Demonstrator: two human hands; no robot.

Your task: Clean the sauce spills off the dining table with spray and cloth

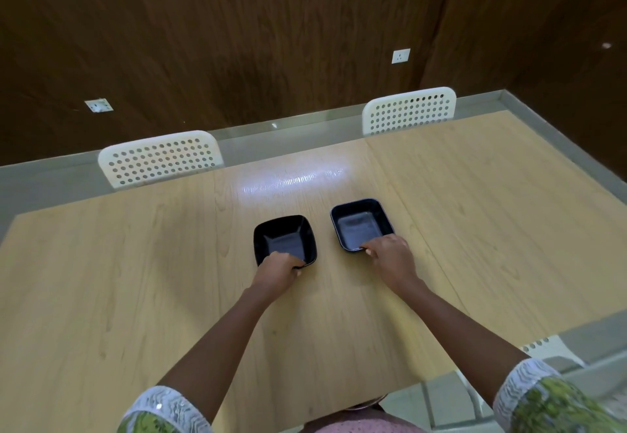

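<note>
Two black square dishes are set near the middle of the light wood dining table [135, 280], apart from each other. Left dish [284, 240] is gripped at its near rim by the left hand [276, 271], fingers curled over the edge. Right dish [361, 224] is pinched at its near corner by the right hand [390, 258]. Two white perforated chairs [159, 157] are tucked at the far side. Spray, cloth and sauce spills can't be made out.
</note>
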